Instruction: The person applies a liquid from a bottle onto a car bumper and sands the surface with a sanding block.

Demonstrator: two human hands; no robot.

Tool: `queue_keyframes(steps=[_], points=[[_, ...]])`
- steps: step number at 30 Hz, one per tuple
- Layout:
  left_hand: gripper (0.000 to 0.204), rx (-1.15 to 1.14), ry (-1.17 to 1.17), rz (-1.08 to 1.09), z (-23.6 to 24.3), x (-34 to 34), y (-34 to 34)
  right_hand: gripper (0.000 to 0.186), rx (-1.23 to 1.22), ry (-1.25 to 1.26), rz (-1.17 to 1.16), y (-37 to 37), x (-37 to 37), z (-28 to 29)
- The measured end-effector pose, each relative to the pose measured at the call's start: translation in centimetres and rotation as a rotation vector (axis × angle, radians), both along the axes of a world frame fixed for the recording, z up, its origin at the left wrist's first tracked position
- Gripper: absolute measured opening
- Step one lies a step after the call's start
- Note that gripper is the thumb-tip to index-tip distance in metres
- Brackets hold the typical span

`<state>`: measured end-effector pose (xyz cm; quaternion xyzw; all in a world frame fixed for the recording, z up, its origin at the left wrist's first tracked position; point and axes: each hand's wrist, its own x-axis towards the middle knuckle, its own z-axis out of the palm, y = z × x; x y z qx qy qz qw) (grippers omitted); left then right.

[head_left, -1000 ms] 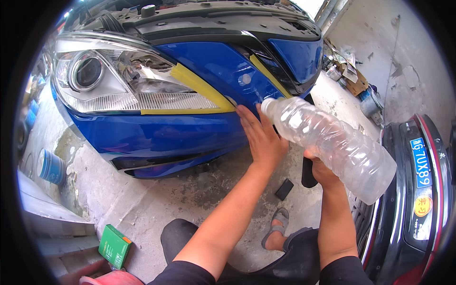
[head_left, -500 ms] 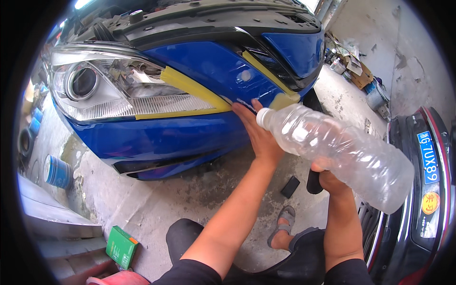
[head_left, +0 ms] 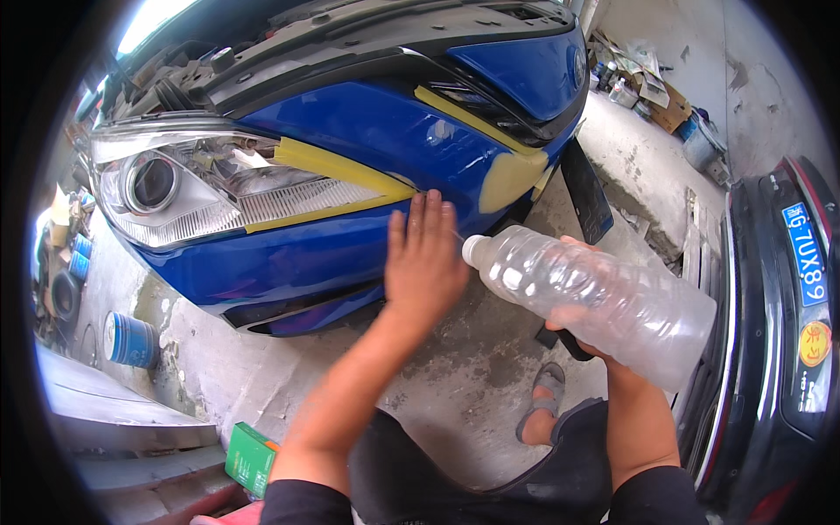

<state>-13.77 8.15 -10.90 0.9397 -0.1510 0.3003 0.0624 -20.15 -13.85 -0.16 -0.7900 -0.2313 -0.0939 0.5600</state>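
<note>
My left hand lies flat on the blue car bumper, fingers stretched out just below the tip of the yellow masking tape that edges the headlight. My right hand grips a clear ribbed plastic bottle, tilted with its white cap toward the bumper, close beside my left hand. A thin pale streak shows at the cap. Below the bottle, a dark flat piece pokes out by my right fingers; its kind is unclear. A yellowish filler patch marks the bumper.
At the right stands a dark car. A blue bucket and a green box are on the left side. Clutter with a grey bucket lines the far right wall. A black panel hangs beyond the bumper.
My left hand has moved left and flattened lower on the bumper. The bottle has shifted left and slightly down with my right hand. The view has turned a little.
</note>
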Motion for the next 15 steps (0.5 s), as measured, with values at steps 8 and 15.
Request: queue_keyframes(steps=[8,15], points=[[0.081,0.569,0.067,-0.103,2.9,-1.9,10.1,0.064,-0.178,-0.132,-0.115,-2.1,0.0,0.8],[0.070,0.502,-0.001,-0.040,-0.3,0.8,2.1,0.069,0.132,0.079,0.030,-0.8,0.4,0.6]])
